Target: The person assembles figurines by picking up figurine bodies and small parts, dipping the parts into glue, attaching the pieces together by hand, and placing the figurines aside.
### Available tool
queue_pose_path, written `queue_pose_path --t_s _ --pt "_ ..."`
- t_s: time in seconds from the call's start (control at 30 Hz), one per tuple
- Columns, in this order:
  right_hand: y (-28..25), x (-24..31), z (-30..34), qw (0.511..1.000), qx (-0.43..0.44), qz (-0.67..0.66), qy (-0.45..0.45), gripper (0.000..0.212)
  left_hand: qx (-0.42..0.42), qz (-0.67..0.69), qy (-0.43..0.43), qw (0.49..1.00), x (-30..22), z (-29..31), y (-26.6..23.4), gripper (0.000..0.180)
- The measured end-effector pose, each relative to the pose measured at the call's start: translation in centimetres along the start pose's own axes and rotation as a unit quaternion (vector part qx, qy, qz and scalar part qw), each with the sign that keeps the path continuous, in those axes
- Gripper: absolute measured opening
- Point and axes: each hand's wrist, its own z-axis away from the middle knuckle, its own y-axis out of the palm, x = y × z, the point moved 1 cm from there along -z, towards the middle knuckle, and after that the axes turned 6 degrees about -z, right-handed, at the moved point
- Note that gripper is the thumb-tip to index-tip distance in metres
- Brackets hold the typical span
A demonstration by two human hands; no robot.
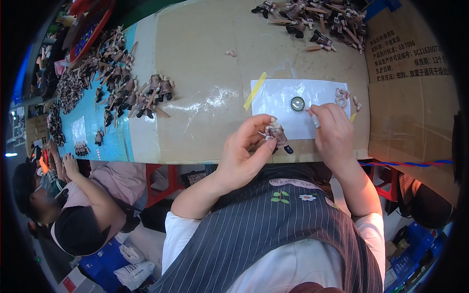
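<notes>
My left hand (pixel 250 149) is closed on a small doll-like figurine (pixel 277 134) with a brownish body and dark boots, held tilted above the table's near edge. Over a white paper sheet (pixel 271 97), my right hand (pixel 334 131) has its fingers pinched together. A tiny pale piece (pixel 307 109) shows at those fingertips, too small to name. Something white (pixel 316 121) lies against the same fingers; whether it is a wrap or a held thing is unclear. Just left of the right fingertips, a dark-rimmed bottle cap (pixel 297 103) rests on the sheet. Small pinkish pieces (pixel 341 96) lie at its right side.
Piled figurines with flat wooden sticks (pixel 320 19) occupy the far right. More figurines (pixel 124 93) spread across the left, by a red basket (pixel 95 31). Yellow tape (pixel 255 91) crosses the sheet's left edge. A cardboard box (pixel 410 107) walls the right. Another person (pixel 93 205) sits at left.
</notes>
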Motion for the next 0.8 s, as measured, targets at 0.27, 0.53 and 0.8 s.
queue_pose_path --t_s 0.27,0.53,0.8 --pt "1.3 0.2 -0.9 0.990 0.034 0.128 -0.042 0.012 0.003 -0.021 0.016 1.000 1.2 0.3 -0.8 0.031" --pt "1.4 0.4 -1.2 0.980 0.060 0.179 -0.064 0.012 0.024 -0.021 -0.043 0.999 0.8 0.2 -1.4 0.033" --pt "-0.3 0.5 -1.0 0.998 0.038 0.037 -0.017 0.024 0.000 0.063 0.039 0.997 1.1 -0.4 -0.7 0.029"
